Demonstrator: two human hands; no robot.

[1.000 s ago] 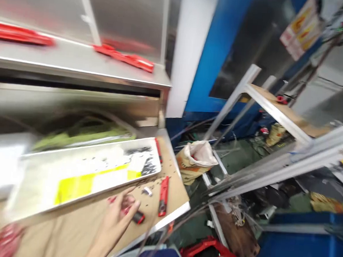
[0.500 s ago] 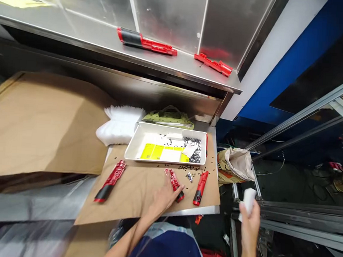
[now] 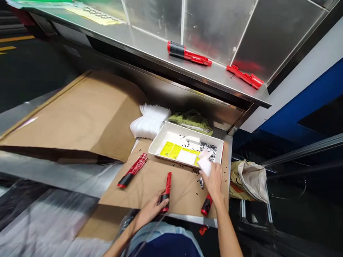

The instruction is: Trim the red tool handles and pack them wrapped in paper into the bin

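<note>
My left hand point(image 3: 151, 209) is closed around the black end of a red handle part point(image 3: 167, 185) that lies on the brown cardboard sheet point(image 3: 144, 189) near the bench's front edge. My right hand point(image 3: 214, 180) holds a small white piece point(image 3: 205, 166) over the front right corner of the white tray point(image 3: 162, 140). The tray holds yellow labels and many small black screws point(image 3: 208, 147). Under the right hand lies another red handle part point(image 3: 206, 205), partly hidden. A third red handle part point(image 3: 133, 169) lies to the left on the cardboard.
A steel shelf above carries two red parts point(image 3: 188, 55), point(image 3: 244, 76). A stack of white bags point(image 3: 149, 121) and a green pouch point(image 3: 191, 120) sit behind the tray. A large cardboard sheet point(image 3: 73, 114) lies left. A paper sack point(image 3: 248, 179) stands off the bench's right end.
The view swung left and steadied. My right hand came in from off the bench with the white piece to the tray's corner. My left hand shifted its red part toward the front edge.
</note>
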